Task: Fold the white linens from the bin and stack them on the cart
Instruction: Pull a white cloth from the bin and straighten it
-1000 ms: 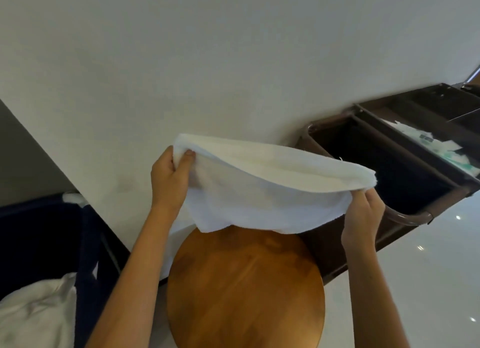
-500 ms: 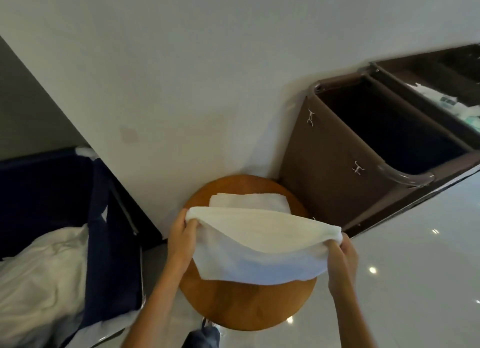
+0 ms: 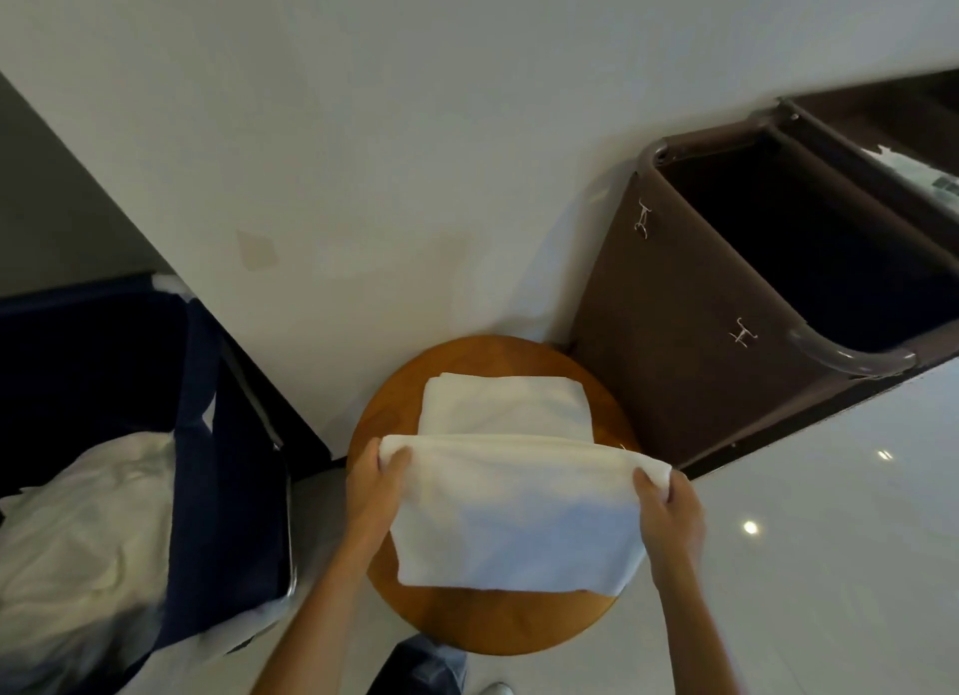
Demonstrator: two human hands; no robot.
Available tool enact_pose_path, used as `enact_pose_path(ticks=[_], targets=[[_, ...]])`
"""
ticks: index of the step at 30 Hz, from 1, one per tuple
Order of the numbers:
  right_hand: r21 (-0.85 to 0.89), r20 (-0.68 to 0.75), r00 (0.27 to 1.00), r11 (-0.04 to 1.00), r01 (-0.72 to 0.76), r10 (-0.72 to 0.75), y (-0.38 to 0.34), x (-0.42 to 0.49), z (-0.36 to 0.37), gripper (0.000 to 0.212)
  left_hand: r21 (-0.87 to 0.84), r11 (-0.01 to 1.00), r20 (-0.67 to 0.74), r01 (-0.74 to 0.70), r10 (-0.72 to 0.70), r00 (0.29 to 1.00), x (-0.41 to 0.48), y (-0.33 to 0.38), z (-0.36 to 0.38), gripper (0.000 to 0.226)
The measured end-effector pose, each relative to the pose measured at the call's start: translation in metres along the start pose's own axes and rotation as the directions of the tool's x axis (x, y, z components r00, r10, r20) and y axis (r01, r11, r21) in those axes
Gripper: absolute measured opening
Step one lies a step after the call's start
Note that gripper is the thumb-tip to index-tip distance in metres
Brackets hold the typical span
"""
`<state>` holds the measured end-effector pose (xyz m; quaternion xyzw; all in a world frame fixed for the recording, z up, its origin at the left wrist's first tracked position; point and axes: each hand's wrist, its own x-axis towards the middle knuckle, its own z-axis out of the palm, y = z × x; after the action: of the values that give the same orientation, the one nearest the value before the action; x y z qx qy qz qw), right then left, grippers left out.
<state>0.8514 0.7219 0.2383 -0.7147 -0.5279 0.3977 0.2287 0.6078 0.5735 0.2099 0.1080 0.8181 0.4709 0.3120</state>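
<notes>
hands: your left hand point(image 3: 379, 481) pinches the top left corner of a white towel point(image 3: 514, 518), thumb on the near face, the other fingers hidden behind the cloth. your right hand point(image 3: 672, 513) pinches the top right corner the same way, thumb in front, fingers curled round the edge.

towel: held taut along its top edge between the two hands, hanging as a rough rectangle. it looks doubled over, with more than one layer showing along the top edge. it hangs over the near half of a round wooden table point(image 3: 467, 624). whether its lower edge touches the wood cannot be told from this angle.

table: a second piece, the folded towel point(image 3: 506, 406), lies flat on the far half as a neat rectangle. the top edge of the towel you hold crosses in front of its near edge.

bin: a navy fabric bin point(image 3: 238, 461) stands to your left against the white wall point(image 3: 415, 123), with a heap of crumpled white linens point(image 3: 88, 528) inside it.

cart: a brown cart point(image 3: 674, 341) stands to your right, just beside the table and against the same wall. a chrome rail point(image 3: 851, 358) curves round its near corner, and two small metal hooks point(image 3: 642, 219) sit on its side panel. its open compartment is too dark to read.

floor: the floor point(image 3: 830, 564) is glossy and pale, with small light reflections. the tip of a shoe point(image 3: 495, 688) shows at the bottom edge.
</notes>
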Motion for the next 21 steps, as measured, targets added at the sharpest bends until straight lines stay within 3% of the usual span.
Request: enact_pose_path(ticks=[2,5,17,21], targets=[[-0.031,0.008,1.0,0.999,0.012,-0.012,-0.008,0.012,0.007,0.013,0.077,0.997,0.016,0.011,-0.012,1.0,0.019,0.0,0.004,0.028],[-0.069,0.022,1.0,0.997,0.015,-0.014,-0.019,0.034,0.022,0.015,0.146,0.989,0.035,0.018,-0.024,0.999,0.05,0.007,0.012,0.019],[-0.04,0.002,1.0,0.999,-0.009,0.01,-0.083,0.096,0.068,0.035,0.125,0.991,0.017,0.053,-0.055,0.998,0.15,0.066,0.047,0.007],[-0.145,0.111,0.993,0.989,-0.015,0.031,-0.076,0.102,0.08,0.032,0.182,0.975,0.172,0.126,-0.158,0.972,0.147,0.053,0.047,0.012]])
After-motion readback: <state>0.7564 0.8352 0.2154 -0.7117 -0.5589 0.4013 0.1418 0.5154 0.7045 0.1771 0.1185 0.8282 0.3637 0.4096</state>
